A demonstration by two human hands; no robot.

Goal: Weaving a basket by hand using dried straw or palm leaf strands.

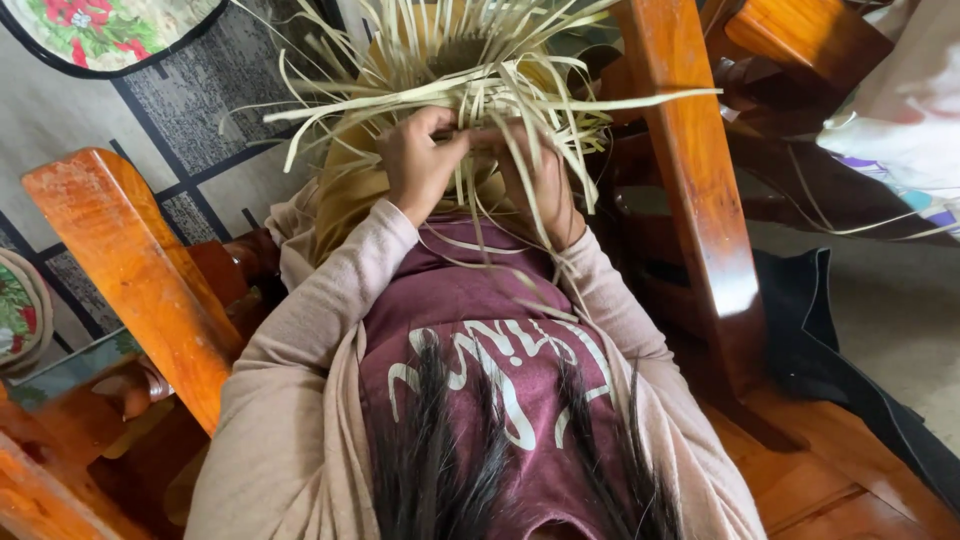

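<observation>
A partly woven piece of pale straw strips [470,70] rests on my lap, with many loose ends fanning out in all directions. My left hand [418,165] pinches some strips near the woven edge. My right hand [535,180] grips neighbouring strips right beside it, partly hidden under the hanging straw. The two hands touch at the fingertips. I wear a maroon shirt and a beige cardigan, and my dark hair hangs down in front.
Polished wooden chair arms stand on both sides, one at the left [130,270] and one at the right [700,170]. A patterned grey rug [200,90] lies beyond. A dark cloth [830,340] lies on the floor at the right, and a floral cushion [100,25] at the top left.
</observation>
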